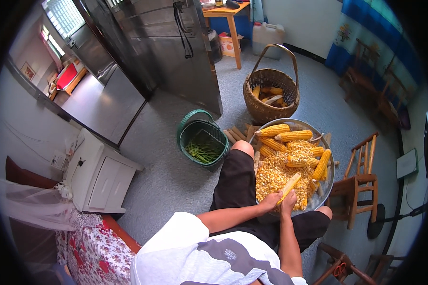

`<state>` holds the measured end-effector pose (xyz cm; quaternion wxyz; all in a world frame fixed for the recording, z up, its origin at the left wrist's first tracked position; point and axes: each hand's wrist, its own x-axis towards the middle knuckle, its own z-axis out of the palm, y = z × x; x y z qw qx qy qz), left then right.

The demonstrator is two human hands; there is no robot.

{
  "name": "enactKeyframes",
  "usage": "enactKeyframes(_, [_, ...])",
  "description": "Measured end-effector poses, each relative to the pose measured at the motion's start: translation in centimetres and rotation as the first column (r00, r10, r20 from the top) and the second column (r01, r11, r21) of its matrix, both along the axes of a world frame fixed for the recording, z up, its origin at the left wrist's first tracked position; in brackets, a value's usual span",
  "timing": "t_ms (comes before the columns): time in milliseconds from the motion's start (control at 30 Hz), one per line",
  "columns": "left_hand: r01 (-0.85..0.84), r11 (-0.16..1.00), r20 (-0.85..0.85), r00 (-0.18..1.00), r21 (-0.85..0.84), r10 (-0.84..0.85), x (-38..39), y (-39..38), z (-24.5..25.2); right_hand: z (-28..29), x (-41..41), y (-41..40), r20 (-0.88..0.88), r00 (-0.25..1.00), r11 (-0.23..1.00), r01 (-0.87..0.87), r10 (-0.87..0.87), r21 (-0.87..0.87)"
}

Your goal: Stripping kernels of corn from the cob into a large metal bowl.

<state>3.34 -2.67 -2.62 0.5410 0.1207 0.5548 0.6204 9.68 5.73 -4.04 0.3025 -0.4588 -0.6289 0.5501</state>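
Observation:
A partly shelled corn cob (pixel 289 187) is held tilted between my hands, over a round metal-rimmed tray (pixel 331 185). My left hand (pixel 271 200) grips its lower end from the left. From the right, my right hand (pixel 289 201) is closed on the same lower end. Loose corn kernels (pixel 274 174) are heaped in the tray beneath. Several whole yellow cobs lie on the heap, among them one at the back (pixel 294 135) and one at the right (pixel 321 164). The tray rests by my knees.
Behind the tray stands a wicker basket (pixel 271 112) with cobs inside. A green plastic basket (pixel 204 163) holding green stalks is left of my knee. Bare cobs (pixel 236 134) lie on the floor between them. A wooden chair (pixel 353 188) stands right, a white cabinet (pixel 103 178) left.

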Motion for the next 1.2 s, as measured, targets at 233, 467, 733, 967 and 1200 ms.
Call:
enactKeyframes(233, [0.112,0.988,0.055,0.993,-0.106,-0.107,0.2,-0.4,3.4,0.3,1.4,1.0,0.081,0.996,0.994,0.032,-0.04,0.107])
enactKeyframes(467, [0.055,0.979,0.258,0.966,-0.194,-0.003,-2.1,-1.4,3.6,-1.1,-1.1,1.2,0.181,0.98,0.996,0.085,-0.085,0.003])
enactKeyframes(733, [0.196,0.979,0.1,0.977,-0.064,-0.189,-0.3,-1.2,4.7,2.0,0.0,1.2,-0.169,0.973,0.981,0.131,-0.155,-0.144])
enactKeyframes(967, [0.205,0.978,0.056,0.978,-0.039,-0.203,0.2,-1.4,5.5,2.1,0.2,1.1,0.13,0.961,0.966,0.232,-0.246,0.113])
enactKeyframes(1200, [0.176,0.981,0.244,0.958,-0.076,-0.153,-0.1,-1.5,5.1,1.6,-0.5,2.3,-0.155,0.917,0.929,0.352,-0.367,-0.117])
